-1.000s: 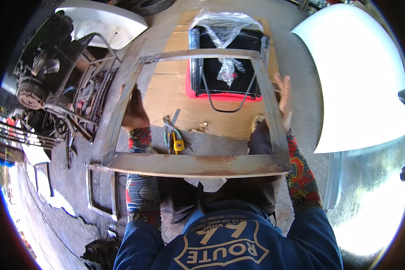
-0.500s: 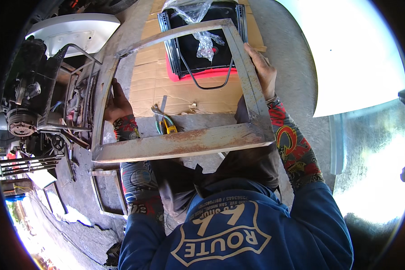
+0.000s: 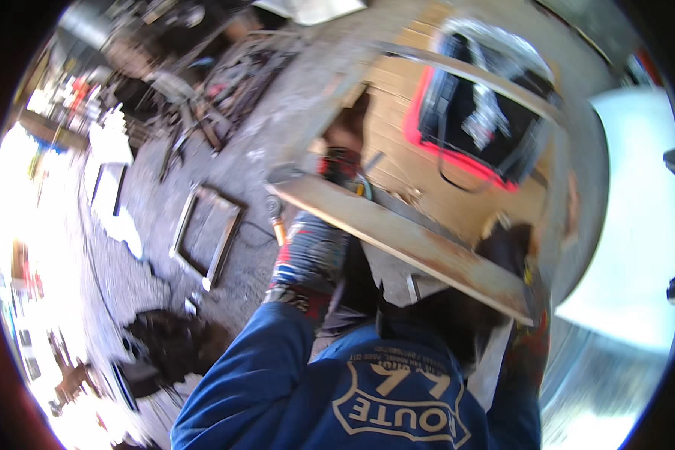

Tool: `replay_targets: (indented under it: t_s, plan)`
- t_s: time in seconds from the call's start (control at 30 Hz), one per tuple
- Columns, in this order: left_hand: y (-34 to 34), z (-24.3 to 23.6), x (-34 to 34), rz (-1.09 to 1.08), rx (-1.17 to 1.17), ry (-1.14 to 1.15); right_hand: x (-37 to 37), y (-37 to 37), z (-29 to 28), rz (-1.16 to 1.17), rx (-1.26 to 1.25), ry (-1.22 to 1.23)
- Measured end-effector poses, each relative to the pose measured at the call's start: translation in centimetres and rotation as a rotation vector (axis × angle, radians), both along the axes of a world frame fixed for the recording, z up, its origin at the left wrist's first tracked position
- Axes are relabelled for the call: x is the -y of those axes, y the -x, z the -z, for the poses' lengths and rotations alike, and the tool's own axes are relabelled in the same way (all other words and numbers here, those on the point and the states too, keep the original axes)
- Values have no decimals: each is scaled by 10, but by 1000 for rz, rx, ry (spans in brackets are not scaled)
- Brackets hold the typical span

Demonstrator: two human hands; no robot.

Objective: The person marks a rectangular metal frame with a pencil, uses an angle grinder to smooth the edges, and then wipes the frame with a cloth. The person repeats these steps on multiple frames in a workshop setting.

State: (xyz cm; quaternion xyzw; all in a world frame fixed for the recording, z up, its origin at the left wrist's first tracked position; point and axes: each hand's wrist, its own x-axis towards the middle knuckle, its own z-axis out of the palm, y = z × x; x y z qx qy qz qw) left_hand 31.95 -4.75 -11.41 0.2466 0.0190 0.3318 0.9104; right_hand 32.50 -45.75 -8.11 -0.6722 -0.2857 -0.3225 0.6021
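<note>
A rectangular metal frame (image 3: pixel 405 240), grey with rust stains, is held tilted in front of my body, its left corner higher than its near right corner. My left hand (image 3: pixel 343 136) grips its left side, with the fingers showing through the opening. At the right side, my right hand (image 3: pixel 571 204) holds the frame; it is blurred and mostly hidden behind the bar. Through the frame I see a cardboard sheet (image 3: pixel 394 105) on the floor. On it lies a black, red-edged seat-like piece (image 3: pixel 457 112) with rails, a bent bar and clear plastic wrap.
A smaller rusty frame (image 3: pixel 226 244) lies on the concrete floor to the left, near a tool with an orange handle (image 3: pixel 279 229). Scrap metal (image 3: pixel 240 82) is piled at the far left. A large white panel (image 3: pixel 630 202) stands at the right.
My view has swung left, so the surroundings appear shifted right and turned. The frame, still in both hands, now tilts down toward the right. The smaller floor frame shows more fully.
</note>
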Motion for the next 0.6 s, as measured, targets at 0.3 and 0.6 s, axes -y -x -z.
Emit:
replay_targets:
  t_s: [0.3,0.6]
  plan:
    - [7,-27,8,-87,144,-132,-9,-4,-21,432,215,359]
    - [19,-46,4,-212,220,-377,-29,11,-38,453,-93,400]
